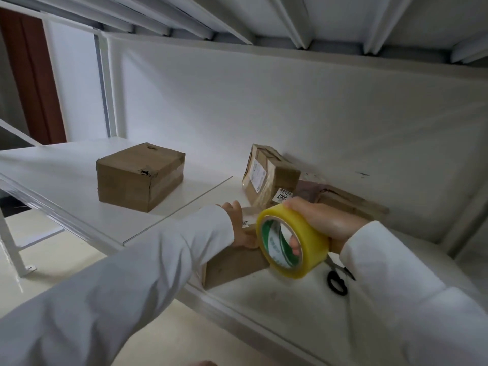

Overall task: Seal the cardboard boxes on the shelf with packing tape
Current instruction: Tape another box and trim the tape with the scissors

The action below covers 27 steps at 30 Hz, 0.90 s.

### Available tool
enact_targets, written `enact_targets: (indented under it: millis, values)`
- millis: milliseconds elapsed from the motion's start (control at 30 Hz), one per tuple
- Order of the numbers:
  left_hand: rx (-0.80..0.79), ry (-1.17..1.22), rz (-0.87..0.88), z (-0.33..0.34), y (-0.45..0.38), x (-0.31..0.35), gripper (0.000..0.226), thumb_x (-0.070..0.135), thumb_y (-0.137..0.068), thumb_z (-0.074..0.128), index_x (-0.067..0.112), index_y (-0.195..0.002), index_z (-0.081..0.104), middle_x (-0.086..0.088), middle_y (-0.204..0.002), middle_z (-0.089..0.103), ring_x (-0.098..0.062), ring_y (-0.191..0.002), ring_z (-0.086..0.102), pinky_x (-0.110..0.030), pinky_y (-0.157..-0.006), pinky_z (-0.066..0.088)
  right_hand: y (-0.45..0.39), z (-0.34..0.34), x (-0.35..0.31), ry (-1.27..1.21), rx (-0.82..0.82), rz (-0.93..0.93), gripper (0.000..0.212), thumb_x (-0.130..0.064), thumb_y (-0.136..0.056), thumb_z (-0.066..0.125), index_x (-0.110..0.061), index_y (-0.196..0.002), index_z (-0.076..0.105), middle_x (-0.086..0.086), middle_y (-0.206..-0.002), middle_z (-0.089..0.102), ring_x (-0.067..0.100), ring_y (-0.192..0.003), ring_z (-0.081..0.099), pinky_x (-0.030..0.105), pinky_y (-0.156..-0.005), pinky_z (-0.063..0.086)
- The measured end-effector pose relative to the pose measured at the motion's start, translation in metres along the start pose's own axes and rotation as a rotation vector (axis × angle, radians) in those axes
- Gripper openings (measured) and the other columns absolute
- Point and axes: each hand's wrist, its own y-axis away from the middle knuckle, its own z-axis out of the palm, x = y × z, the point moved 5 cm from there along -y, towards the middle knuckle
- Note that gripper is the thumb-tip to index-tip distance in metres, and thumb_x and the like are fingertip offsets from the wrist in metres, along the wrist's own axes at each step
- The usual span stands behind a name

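A white metal shelf (pixel 66 178) fills the view, its flat deck running from the left foreground back toward a white rear panel (pixel 290 114), with the ribbed underside of the next shelf (pixel 237 17) overhead. Past the left upright, a dark red-brown door (pixel 31 75) and a pale floor (pixel 66 249) show.

A closed cardboard box (pixel 140 177) stands alone on the left of the deck, one corner toward the camera. At the back right, a taped box with a white label (pixel 269 178) leans tilted against the rear panel, beside flattened brown packaging (pixel 348 200).

Nearest the front edge lies a small low box (pixel 235 265), its long axis running from front left to back right. The left hand (pixel 239 225), in a white sleeve (pixel 132 273), rests on its top with fingers pressed down along the near edge; how the fingertips lie beyond the tape roll cannot be told.

The right hand (pixel 322 220) grips a yellow-tinted roll of packing tape (pixel 291 240) directly above that box, fingers curled over the rim and one fingertip showing inside the core. The roll stands on edge, its open core facing the camera and slightly left.

Black-handled scissors (pixel 338 280) lie on the deck just right of the roll.
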Motion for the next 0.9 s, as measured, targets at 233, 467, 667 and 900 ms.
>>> enact_targets:
  millis: [233,467,667,900]
  values:
    - [-0.018,0.043,0.015,-0.007,0.004,0.003,0.087,0.058,-0.082,0.059,0.007,-0.143,0.024,-0.014,-0.138,0.039,-0.03,-0.124,0.043,-0.033,-0.091,0.036,0.0,0.002,0.006,0.124,0.024,-0.017,0.038,-0.062,-0.089,0.036,-0.029,-0.083,0.053,0.006,-0.099,0.065,0.027,-0.099,0.062,0.043,-0.098,0.047]
    - [-0.15,0.112,-0.024,-0.015,-0.006,-0.006,0.081,0.056,-0.087,0.055,0.012,-0.146,0.023,-0.011,-0.146,0.035,-0.026,-0.131,0.037,-0.028,-0.093,0.031,-0.007,0.004,0.005,0.064,0.026,-0.064,0.036,-0.061,-0.088,0.039,-0.029,-0.086,0.056,0.003,-0.097,0.065,0.026,-0.099,0.063,0.043,-0.099,0.047]
    - [-0.258,0.161,-0.056,-0.029,-0.012,-0.017,0.074,0.051,-0.09,0.053,0.011,-0.146,0.027,-0.007,-0.149,0.033,-0.025,-0.135,0.033,-0.026,-0.1,0.029,-0.014,0.024,0.028,0.039,0.032,-0.037,0.042,-0.057,-0.092,0.037,-0.023,-0.112,0.05,0.009,-0.117,0.057,0.025,-0.106,0.056,0.04,-0.101,0.043]
    - [-0.255,0.163,-0.06,-0.03,-0.019,-0.023,0.081,0.056,-0.086,0.054,0.015,-0.149,0.022,-0.005,-0.154,0.024,-0.024,-0.141,0.024,-0.029,-0.11,0.022,-0.018,0.038,0.041,0.13,0.005,0.042,0.054,-0.053,-0.095,0.031,-0.014,-0.127,0.05,0.008,-0.111,0.051,0.021,-0.097,0.05,0.028,-0.085,0.037]
